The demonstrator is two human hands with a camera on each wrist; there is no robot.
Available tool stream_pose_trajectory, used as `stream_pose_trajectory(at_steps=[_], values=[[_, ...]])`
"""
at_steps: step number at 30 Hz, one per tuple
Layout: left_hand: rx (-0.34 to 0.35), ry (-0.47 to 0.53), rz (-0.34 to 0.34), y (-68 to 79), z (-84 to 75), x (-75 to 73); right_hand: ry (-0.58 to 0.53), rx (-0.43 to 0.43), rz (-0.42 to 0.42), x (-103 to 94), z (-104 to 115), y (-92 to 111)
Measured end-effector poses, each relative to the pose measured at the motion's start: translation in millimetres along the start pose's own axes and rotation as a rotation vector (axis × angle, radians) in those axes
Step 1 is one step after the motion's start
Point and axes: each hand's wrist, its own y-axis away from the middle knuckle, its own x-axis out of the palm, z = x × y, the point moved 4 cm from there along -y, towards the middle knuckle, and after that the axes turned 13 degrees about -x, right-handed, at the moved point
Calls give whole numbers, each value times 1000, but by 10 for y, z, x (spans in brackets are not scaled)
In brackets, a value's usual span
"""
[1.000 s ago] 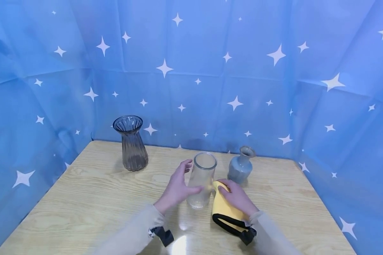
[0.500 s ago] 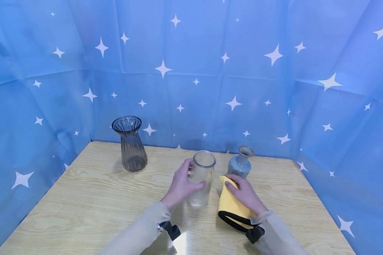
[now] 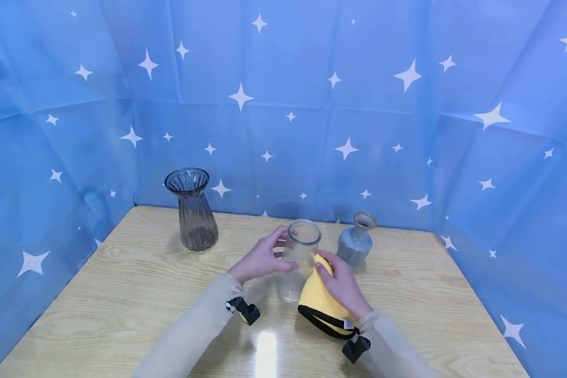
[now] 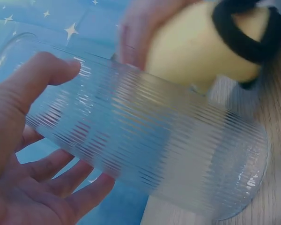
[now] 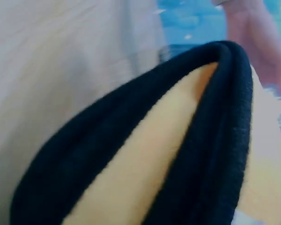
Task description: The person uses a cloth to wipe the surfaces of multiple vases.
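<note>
- Blue starry curtain (image 3: 307, 63) behind and beside the wooden surface (image 3: 99, 304).
- Clear vase (image 3: 304, 256): roughly midway between the surface's side edges.
- Yellow cloth (image 3: 318, 294): shifted left, now against the vase.
- Left hand (image 3: 261, 260): fingers looser, spread round the vase.
- Right hand (image 3: 342, 283): pinching the cloth.

Closed in at the back and on both sides by a blue fabric backdrop (image 3: 283, 63), hung in soft vertical folds, crossed by a horizontal crease and tinged violet toward the upper right. Scattered all over with white four-pointed stars (image 3: 240, 96) in several sizes. Furnished below with a pale wood-grain tabletop (image 3: 123, 294), and lit brightly enough for a white glare patch (image 3: 266, 354) near its front.
</note>
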Motion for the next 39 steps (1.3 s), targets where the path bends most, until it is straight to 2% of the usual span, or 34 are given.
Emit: stream_pose_trajectory(at_steps=[6, 9, 13, 17, 20, 23, 28, 31, 34, 39], values=[[6, -19, -5, 3, -13, -9, 19, -51, -93, -173, 322, -177], [11, -26, 1, -2, -21, -4, 14, -23, -95, -234, 424, -230], [16, -29, 11, -10, -32, 0, -49, 36, -90, -325, 539, -276], [16, -26, 14, -14, -30, -13, -127, 62, -92, -399, 629, -327], [12, -19, 15, -17, -28, -15, -144, 75, -96, -424, 650, -335], [17, -19, 13, -18, -28, -6, -105, 33, -142, -402, 652, -305], [23, -30, -6, -6, -43, 4, 78, -155, -268, -235, 610, -197], [21, -32, -8, 3, -55, 4, 167, -228, -289, -117, 563, -112], [22, -32, -7, 4, -60, 2, 220, -235, -269, -40, 493, -43], [15, -25, -3, -1, -54, 4, 263, -149, -159, 62, 318, 40]])
